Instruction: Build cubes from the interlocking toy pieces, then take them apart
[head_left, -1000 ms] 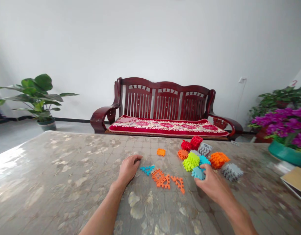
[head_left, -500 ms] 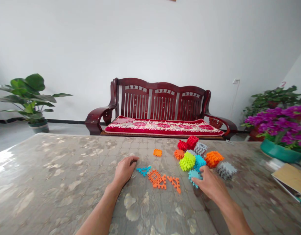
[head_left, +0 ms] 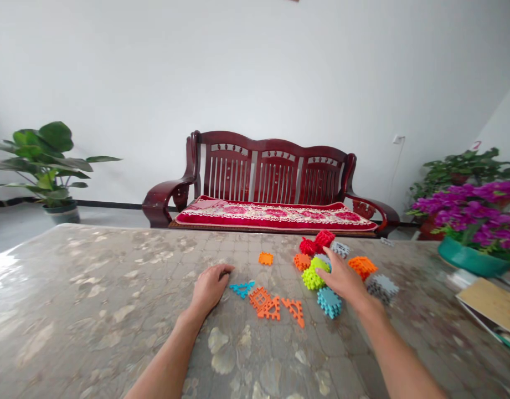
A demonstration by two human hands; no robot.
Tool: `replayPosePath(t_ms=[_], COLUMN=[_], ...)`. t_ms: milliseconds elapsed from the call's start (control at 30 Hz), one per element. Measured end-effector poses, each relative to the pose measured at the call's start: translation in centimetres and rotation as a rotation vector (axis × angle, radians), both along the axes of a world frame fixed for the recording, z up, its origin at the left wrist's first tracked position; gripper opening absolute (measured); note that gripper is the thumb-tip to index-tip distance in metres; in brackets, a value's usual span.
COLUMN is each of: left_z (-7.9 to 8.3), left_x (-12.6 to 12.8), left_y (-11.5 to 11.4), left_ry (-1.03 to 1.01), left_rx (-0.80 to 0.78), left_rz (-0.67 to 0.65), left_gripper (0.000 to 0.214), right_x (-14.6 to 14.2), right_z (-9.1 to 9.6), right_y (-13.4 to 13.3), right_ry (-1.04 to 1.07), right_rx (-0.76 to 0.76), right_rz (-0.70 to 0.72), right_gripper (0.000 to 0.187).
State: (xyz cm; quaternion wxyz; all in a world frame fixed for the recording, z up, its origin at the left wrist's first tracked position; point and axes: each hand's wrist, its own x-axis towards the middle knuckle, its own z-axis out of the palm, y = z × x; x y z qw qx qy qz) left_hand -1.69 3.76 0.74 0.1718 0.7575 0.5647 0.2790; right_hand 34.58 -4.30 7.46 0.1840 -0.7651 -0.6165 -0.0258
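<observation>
My left hand (head_left: 211,286) rests on the table with its fingers curled loosely together and nothing visible in them. Beside it lies a blue triangular interlocking piece (head_left: 242,288). An orange window-shaped piece (head_left: 259,298) and orange triangular pieces (head_left: 294,310) lie farther right. My right hand (head_left: 346,282) is over the stacks, thumb and forefinger apart. Its thumb is at the lime-green stack (head_left: 314,275), its forefinger near the red stack (head_left: 324,238). A teal-blue stack (head_left: 329,302) stands below the thumb. The right hand hides the bright-blue stack.
More stacks stand close by: orange (head_left: 362,267), grey (head_left: 383,288) and dark orange (head_left: 302,261). One orange flat piece (head_left: 266,258) lies apart. On the right are a flower pot (head_left: 473,257) and a brown book or folder (head_left: 493,303). A wooden bench (head_left: 275,149) stands behind the table.
My right hand has left the teal-blue stack and moved up and slightly left, over the lime-green and grey stacks. My left hand has stayed in place.
</observation>
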Motion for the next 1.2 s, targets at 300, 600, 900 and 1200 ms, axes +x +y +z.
replayPosePath(t_ms=[300,600,900,1200], left_z=[0.1,0.3,0.3,0.3], left_x=[0.1,0.1,0.2,0.2], left_y=[-0.1,-0.2,-0.3,-0.2], left_ry=[0.005,-0.004,0.002,-0.004], left_rx=[-0.001,-0.003,-0.004,0.000], left_rz=[0.006,0.012,0.010,0.008], left_gripper=[0.033,0.033,0.034,0.034], right_x=[-0.3,-3.2,-4.1,-4.8], right_z=[1.1,1.9,1.3,1.3], right_y=[0.9,0.5,0.4,0.2], right_ry=[-0.110,-0.239,-0.249,-0.251], right_rx=[-0.245,-0.315,-0.332,-0.336], right_rz=[0.008,-0.097,-0.145,-0.168], right_gripper=[0.073,0.065,0.066,0.065])
